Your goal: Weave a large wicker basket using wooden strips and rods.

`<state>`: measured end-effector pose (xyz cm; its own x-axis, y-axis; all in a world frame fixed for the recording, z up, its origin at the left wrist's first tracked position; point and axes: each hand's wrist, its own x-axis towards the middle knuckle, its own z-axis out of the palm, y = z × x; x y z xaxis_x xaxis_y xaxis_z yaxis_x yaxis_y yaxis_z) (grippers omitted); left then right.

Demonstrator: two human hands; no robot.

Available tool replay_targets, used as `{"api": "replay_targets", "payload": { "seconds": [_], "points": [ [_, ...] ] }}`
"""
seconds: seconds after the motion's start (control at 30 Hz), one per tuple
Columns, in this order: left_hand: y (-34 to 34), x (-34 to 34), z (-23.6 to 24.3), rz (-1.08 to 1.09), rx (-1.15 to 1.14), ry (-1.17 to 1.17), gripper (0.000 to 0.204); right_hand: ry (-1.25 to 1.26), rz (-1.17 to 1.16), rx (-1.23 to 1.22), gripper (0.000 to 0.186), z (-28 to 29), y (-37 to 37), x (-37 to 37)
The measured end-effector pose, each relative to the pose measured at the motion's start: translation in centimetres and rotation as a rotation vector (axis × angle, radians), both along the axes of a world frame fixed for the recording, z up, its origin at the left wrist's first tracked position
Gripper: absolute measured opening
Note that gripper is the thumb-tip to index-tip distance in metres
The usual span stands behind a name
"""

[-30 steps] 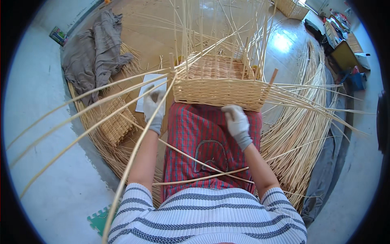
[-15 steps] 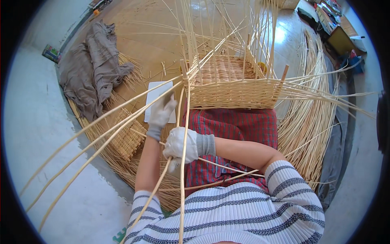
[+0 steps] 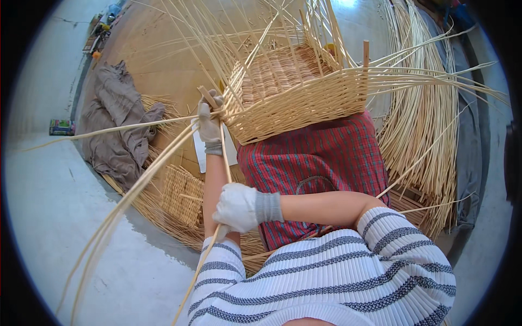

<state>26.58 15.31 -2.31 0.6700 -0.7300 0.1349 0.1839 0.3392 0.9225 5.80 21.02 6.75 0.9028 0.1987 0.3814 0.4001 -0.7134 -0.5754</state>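
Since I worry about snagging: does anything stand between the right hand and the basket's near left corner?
Yes: the left hand is at that basket corner; the strand gripped by the right hand runs up toward it.

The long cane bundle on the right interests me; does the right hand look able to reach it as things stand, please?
Probably not: the right hand grips a cane, its forearm stretched leftward across the plaid cloth, away from the cane bundle.
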Motion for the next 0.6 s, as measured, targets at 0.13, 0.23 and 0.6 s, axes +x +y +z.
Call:
{"api": "replay_targets", "payload": {
  "seconds": [0.13, 0.23, 0.6],
  "points": [
    [-1.4, -0.7, 0.0, 0.065, -0.073, 0.159, 0.047, 0.200, -0.226, 0.226, 0.013, 0.8, -6.4, -4.6],
    [-1.5, -0.9, 0.2, 0.116, -0.093, 0.153, 0.044, -0.242, -0.436, 0.673, 0.021, -1.1, -14.5, -5.1],
    [2.2, -0.4, -0.4, -0.090, 0.305, -0.399, 0.059, -0.144, -0.689, 1.041, 0.023, -8.2, -22.5, -5.1]
  ]
}}
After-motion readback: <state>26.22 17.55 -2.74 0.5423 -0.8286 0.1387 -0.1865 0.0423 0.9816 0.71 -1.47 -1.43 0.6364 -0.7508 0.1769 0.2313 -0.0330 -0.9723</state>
